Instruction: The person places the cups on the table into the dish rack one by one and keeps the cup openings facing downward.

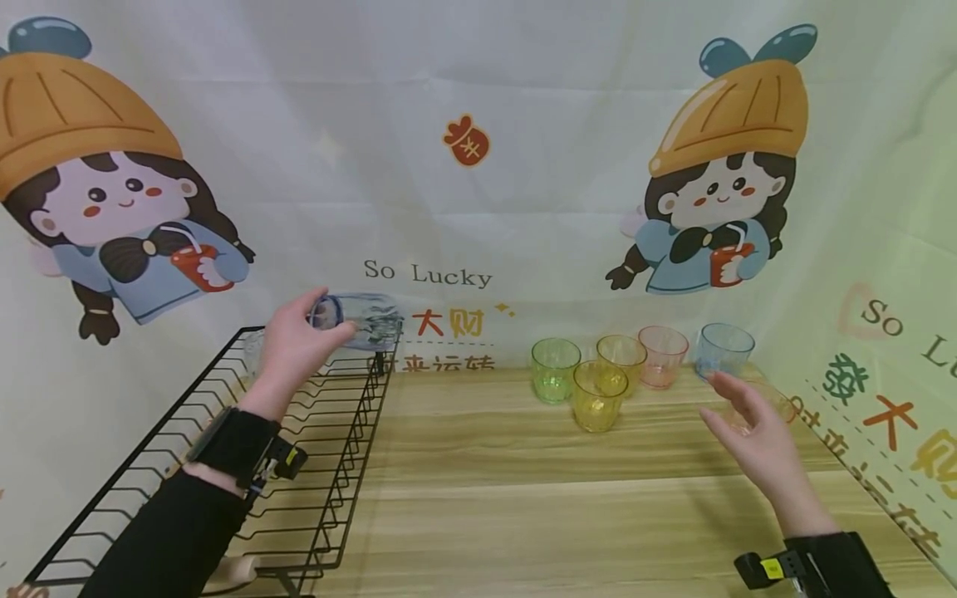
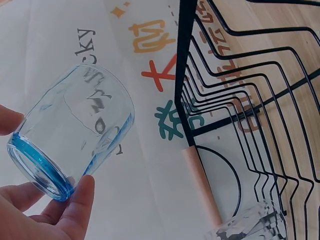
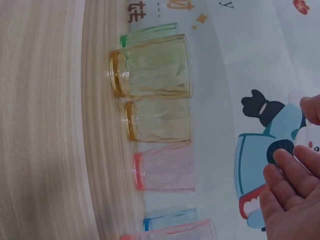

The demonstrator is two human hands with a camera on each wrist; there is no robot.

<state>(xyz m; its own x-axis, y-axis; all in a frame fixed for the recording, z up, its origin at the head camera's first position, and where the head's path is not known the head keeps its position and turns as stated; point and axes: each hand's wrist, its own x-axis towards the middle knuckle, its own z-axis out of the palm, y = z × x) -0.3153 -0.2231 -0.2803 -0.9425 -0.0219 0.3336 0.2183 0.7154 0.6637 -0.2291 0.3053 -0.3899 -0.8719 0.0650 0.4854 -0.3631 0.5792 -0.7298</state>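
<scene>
The right hand (image 1: 758, 436) hangs empty, thumb and fingers apart, while the left hand (image 1: 299, 340) pinches a blue-tinted glass (image 1: 366, 322), likely light, rigid, slick and breakable, by its thick base (image 2: 42, 161), seemingly the surest hold, tipped sideways above a wire rack's (image 1: 376, 415) far end.

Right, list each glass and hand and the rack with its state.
Held blue glass: on its side, in the air
Left hand: gripping that glass near its base
Right hand: holding nothing
Green glass: upright
Front yellow glass: upright
Rear yellow glass: upright
Pink glass: upright
Second pink glass: upright, partly hidden
Other blue glass: upright
Clear glass: in the rack, tilt unclear
Rack: holding the clear glass
</scene>
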